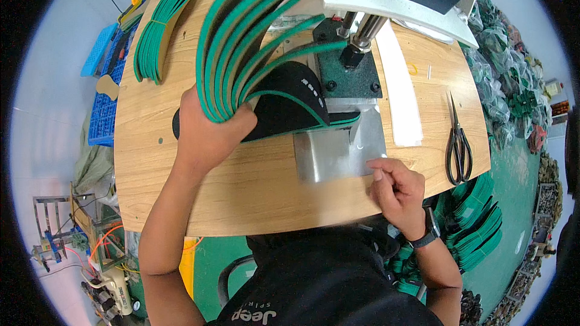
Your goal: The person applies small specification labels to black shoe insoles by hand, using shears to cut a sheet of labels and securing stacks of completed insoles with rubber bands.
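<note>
Right hand (396, 190), lower right of centre: fingers curled loosely, holding nothing, fingertips touching the edge of the metal plate (338, 154) on the wooden table (254, 193). Left hand (208, 136), left of centre: clamped on a fanned stack of green-edged insoles (241, 48), spreading up toward top centre. Black insole (287, 102) lies on the plate under the press head (350, 54). Scissors (458, 142) at right edge of table. Banded insole bundle (158, 30) upper left. Blue crate (106, 93) far left, off the table.
</note>
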Demonstrator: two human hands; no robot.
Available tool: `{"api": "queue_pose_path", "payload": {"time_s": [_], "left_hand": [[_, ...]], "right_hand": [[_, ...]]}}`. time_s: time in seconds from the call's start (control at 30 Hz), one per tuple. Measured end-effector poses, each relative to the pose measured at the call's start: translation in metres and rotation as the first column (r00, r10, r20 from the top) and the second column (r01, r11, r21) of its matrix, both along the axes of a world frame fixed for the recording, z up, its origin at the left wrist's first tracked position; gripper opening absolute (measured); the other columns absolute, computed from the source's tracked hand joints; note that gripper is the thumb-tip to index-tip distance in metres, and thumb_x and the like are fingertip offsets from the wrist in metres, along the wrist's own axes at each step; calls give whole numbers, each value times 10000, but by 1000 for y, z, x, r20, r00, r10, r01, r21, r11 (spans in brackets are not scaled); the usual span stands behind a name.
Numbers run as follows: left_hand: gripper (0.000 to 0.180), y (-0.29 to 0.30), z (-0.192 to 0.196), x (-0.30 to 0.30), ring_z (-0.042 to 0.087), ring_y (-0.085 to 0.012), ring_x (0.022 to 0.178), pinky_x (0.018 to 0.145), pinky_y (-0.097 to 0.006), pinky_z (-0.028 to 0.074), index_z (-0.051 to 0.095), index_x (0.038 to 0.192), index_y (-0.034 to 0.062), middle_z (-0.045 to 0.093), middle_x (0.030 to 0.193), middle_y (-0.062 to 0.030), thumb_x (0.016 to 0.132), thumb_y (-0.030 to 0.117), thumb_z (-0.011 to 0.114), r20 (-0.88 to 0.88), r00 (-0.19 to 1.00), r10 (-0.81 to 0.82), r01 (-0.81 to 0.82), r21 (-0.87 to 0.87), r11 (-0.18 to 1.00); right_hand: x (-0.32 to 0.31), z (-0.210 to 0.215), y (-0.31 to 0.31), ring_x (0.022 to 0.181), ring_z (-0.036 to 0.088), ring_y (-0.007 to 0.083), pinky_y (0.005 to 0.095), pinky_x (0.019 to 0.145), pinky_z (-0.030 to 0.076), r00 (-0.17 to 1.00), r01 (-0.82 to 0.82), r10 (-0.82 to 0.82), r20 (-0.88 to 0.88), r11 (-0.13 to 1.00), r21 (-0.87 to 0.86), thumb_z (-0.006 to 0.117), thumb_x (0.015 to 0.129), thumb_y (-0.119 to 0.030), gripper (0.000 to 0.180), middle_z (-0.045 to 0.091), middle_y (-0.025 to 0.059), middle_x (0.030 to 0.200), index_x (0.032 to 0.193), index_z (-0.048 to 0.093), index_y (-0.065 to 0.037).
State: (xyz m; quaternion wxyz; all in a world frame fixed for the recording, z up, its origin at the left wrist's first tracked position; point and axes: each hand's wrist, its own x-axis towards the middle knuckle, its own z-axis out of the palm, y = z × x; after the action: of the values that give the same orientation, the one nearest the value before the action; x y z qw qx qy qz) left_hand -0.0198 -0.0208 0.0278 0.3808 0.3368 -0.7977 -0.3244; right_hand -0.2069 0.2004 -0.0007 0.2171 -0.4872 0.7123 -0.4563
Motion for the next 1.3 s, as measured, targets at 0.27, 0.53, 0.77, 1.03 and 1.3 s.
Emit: {"api": "queue_pose_path", "payload": {"time_s": [0.27,0.53,0.77,1.03,1.3], "left_hand": [[598,1,-7,-11,599,-306,889,826,-378,469,523,1206,55,641,932,-157,651,170,711,143,983,-115,111,32,993],[327,-2,6,-6,587,-378,807,741,-424,472,607,946,43,621,812,-187,682,218,692,270,945,-183,128,210,969],[324,6,13,-2,574,-376,802,741,-428,469,591,873,43,607,799,-177,648,235,722,296,934,-202,182,94,979],[641,7,-2,0,514,-350,1062,938,-411,414,533,1154,54,553,1073,-187,606,260,796,425,881,-207,257,-63,964],[577,9,-3,1,547,-344,1040,918,-406,441,551,1119,36,571,1083,-193,617,204,781,447,879,-169,230,-86,969]], "right_hand": [[-6,9,-3,479,560,163,257,475,415,977,-59,47,-209,997,-54,608,826,-16,139,573,56,591,965,605,-14],[-3,32,-23,486,577,233,315,443,419,933,-150,164,-321,986,68,667,815,-73,263,547,74,550,1031,522,-39],[-5,25,-50,535,593,274,345,479,453,765,-228,233,-600,970,86,676,797,-100,260,590,111,612,1024,567,-34],[-13,6,-68,552,598,316,373,489,471,811,-204,114,-573,974,-95,624,816,-91,68,585,149,627,859,604,-42],[-25,22,-57,524,589,245,326,467,446,719,-218,-12,-695,945,-242,669,757,16,144,589,118,644,882,606,-18]]}}
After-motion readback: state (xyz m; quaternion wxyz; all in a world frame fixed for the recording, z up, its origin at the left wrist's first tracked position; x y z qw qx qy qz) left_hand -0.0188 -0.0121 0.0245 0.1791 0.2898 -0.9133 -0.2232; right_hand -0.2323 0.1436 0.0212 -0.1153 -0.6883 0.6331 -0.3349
